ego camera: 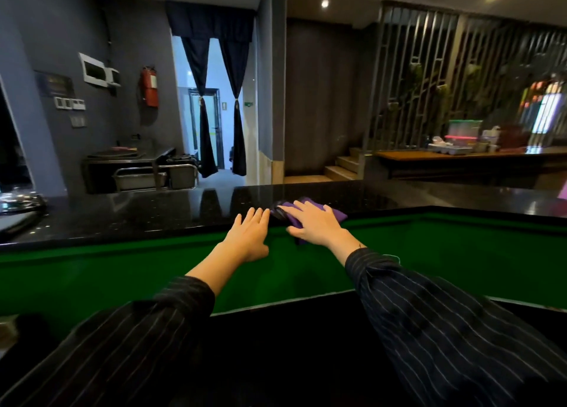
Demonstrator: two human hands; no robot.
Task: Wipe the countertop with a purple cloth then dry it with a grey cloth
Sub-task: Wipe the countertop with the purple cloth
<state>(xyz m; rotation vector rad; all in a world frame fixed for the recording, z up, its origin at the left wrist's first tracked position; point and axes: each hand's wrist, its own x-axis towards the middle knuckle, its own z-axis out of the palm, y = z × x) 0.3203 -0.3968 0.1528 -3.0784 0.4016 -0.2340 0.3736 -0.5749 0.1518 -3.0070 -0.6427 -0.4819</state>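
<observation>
A glossy black countertop (153, 219) runs across the middle of the head view. On its near edge lies a purple cloth (336, 214), with a darker grey fold (279, 212) showing at its left. My right hand (316, 222) lies flat on the cloth with its fingers straight, pressing it down; a corner of the cloth hangs over the edge below my thumb. My left hand (250, 234) is just left of it, fingers straight, its fingertips touching the countertop's edge. It holds nothing.
A green recessed surface (122, 271) lies between me and the countertop. Metal dishes (18, 202) stand at the countertop's far left. Behind are a metal cart with trays (147, 173), a curtained doorway (211, 115) and a table with containers (460, 149) at the right.
</observation>
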